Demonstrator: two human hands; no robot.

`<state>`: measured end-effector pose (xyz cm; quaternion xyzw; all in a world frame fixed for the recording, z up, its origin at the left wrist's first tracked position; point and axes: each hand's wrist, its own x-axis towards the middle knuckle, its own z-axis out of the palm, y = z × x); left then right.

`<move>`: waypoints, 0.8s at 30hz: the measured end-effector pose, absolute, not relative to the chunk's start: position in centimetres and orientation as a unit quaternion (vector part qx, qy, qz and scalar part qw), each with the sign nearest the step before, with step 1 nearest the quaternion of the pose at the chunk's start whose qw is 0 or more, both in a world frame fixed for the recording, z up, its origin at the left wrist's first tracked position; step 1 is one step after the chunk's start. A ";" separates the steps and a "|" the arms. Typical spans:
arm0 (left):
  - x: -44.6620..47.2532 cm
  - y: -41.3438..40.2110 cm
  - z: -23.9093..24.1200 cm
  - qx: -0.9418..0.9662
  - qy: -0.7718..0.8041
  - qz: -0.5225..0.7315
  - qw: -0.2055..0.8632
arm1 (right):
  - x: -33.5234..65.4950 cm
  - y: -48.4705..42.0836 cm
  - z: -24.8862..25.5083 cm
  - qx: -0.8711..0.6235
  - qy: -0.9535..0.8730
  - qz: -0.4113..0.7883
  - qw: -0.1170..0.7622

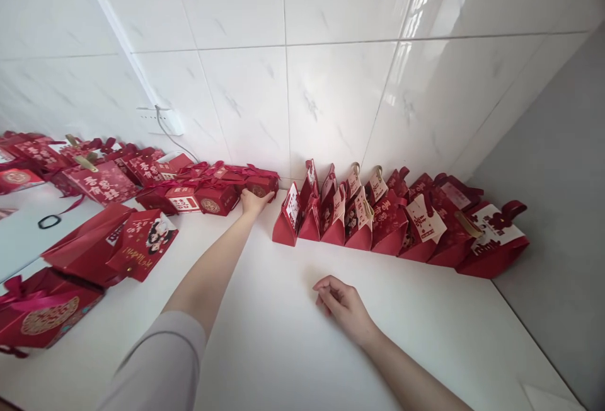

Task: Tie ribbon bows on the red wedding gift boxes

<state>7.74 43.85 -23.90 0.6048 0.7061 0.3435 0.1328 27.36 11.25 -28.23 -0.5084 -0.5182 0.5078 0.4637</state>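
Observation:
My left hand (256, 202) reaches out to the right end of a row of red gift boxes with dark-pink ribbons. Its thumb and fingers are around the near side of the end gift box (263, 183); part of the fingers is hidden against the boxes. Above the white table, my right hand (345, 307) has its fingers curled together, with nothing visible in them. Beyond that hand, red tent-shaped gift boxes (390, 225) with ribbon loops and pale tags stand in two close rows.
More red boxes (101, 182) crowd the left, and larger ones (51, 310) lie at the near left. A black ring-shaped object (50, 221) is on a pale surface. The tiled wall (331, 102) bounds the white table (283, 335) behind; a grey wall (558, 209) stands right.

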 end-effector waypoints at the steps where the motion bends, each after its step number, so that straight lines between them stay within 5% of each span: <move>1: 7.9 44.2 -24.3 0.591 0.711 0.356 0.134 | 27.4 11.3 -28.2 -0.509 -0.516 0.510 0.464; 12: 8.4 43.6 -23.4 0.564 0.673 0.464 0.118 | 27.6 11.4 -27.7 -0.503 -0.503 0.522 0.470; 17: 5.7 39.9 -19.7 0.570 0.618 0.531 0.107 | 27.6 11.6 -27.9 -0.501 -0.507 0.517 0.474; 24: -2.2 32.1 -11.8 0.637 0.390 0.615 0.254 | 27.6 11.6 -28.1 -0.492 -0.499 0.515 0.494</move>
